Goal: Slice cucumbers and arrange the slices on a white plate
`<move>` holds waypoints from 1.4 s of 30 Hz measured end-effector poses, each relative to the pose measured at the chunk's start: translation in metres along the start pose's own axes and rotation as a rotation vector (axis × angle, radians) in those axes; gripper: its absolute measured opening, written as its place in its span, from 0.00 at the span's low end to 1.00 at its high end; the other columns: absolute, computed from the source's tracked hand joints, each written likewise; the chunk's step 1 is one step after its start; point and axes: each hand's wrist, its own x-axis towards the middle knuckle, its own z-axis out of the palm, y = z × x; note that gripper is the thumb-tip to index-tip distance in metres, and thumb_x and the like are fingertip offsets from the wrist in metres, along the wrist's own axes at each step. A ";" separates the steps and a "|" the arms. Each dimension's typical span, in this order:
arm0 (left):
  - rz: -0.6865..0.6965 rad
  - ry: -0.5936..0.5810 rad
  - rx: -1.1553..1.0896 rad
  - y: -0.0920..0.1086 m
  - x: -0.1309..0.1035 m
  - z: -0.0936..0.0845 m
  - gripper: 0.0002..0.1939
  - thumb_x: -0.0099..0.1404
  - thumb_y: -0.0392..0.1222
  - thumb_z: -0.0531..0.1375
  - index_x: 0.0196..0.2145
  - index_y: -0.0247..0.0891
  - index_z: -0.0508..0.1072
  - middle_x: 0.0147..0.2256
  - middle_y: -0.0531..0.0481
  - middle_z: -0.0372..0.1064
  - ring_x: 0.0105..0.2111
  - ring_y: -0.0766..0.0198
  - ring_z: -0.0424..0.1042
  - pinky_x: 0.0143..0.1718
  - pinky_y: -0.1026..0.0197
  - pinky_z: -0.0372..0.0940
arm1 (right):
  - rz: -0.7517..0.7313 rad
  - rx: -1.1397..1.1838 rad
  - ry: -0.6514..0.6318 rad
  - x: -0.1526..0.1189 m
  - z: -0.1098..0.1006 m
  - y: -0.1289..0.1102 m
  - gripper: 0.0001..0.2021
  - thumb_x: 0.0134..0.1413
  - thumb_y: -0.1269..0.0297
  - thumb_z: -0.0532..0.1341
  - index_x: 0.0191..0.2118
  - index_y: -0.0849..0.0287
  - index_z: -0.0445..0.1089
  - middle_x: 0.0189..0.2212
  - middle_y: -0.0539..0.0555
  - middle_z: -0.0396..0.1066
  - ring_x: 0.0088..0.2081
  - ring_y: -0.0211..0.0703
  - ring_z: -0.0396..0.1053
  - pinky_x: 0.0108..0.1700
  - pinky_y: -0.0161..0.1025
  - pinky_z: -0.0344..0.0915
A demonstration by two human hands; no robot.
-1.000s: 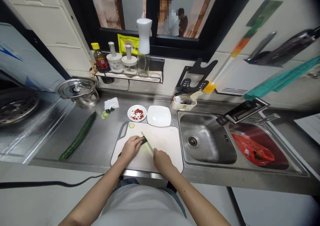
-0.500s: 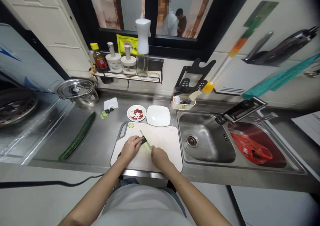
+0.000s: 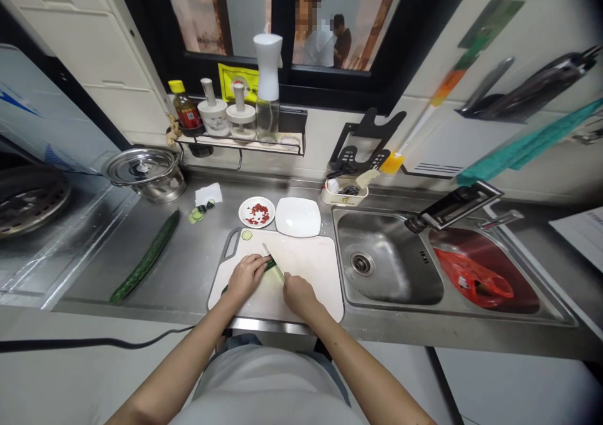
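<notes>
On the white cutting board, my left hand presses down on a dark green cucumber piece, its fingers together; the piece is mostly hidden under it. My right hand is closed round the handle of a knife. The blade lies against the right end of the cucumber, close to my left fingertips. One round cucumber slice rests at the board's upper left. Just behind the board are a small plate with red chopped bits and a bare white square plate.
A whole cucumber lies on the counter at the left, near slices and a lidded pot. The sink is at the right, with a red bag. A seasoning rack hangs behind.
The view has shifted very slightly. Both hands, the knife and the cucumber piece keep nearly the same positions on the board.
</notes>
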 end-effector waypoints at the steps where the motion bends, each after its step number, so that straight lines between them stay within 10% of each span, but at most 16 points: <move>1: 0.004 0.003 0.000 0.000 0.000 0.000 0.15 0.69 0.42 0.52 0.48 0.44 0.75 0.39 0.47 0.72 0.40 0.61 0.69 0.42 0.59 0.64 | 0.004 -0.004 -0.002 -0.002 0.001 0.001 0.16 0.61 0.74 0.46 0.48 0.65 0.66 0.38 0.64 0.74 0.44 0.47 0.72 0.43 0.38 0.63; 42: -0.060 -0.016 -0.043 0.003 0.002 0.001 0.15 0.68 0.42 0.52 0.47 0.44 0.75 0.40 0.47 0.73 0.41 0.60 0.69 0.45 0.58 0.65 | 0.015 0.007 0.045 0.016 0.011 -0.001 0.17 0.60 0.76 0.45 0.48 0.66 0.67 0.40 0.64 0.73 0.45 0.47 0.72 0.44 0.38 0.63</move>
